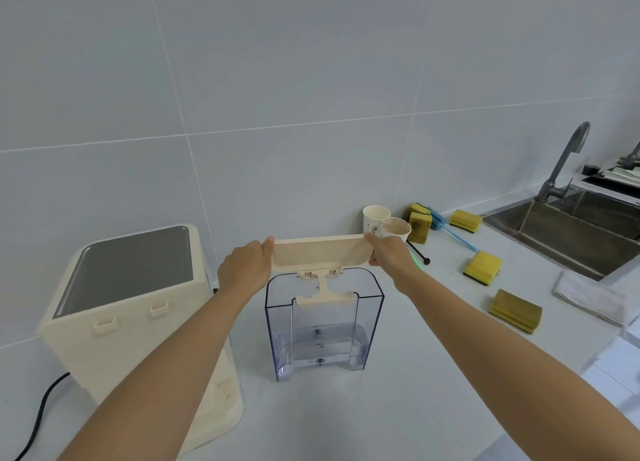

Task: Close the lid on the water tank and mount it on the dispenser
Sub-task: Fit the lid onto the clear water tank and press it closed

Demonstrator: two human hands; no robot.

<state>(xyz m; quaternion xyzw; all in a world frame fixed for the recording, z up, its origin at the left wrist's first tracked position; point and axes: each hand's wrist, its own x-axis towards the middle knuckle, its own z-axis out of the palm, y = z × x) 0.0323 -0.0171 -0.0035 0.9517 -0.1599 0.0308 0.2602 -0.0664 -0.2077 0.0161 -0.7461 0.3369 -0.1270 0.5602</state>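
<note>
A clear plastic water tank (pixel 370 322) stands upright on the white counter, a little water at its bottom. Its cream lid (pixel 322 255) is raised open above the tank's back edge, joined to the tank by a cream hinge piece (pixel 325 292). My left hand (pixel 246 270) grips the lid's left end and my right hand (pixel 389 256) grips its right end. The cream dispenser (pixel 138 322) with a dark top panel stands to the left of the tank, two small clips on its near side.
Two paper cups (pixel 384 223) stand behind my right hand at the wall. Several yellow sponges (pixel 482 266) and a blue brush (pixel 450 232) lie to the right. A steel sink (pixel 571 232) with a faucet is far right, a white cloth (pixel 588 297) before it. A black cable (pixel 41 412) runs from the dispenser.
</note>
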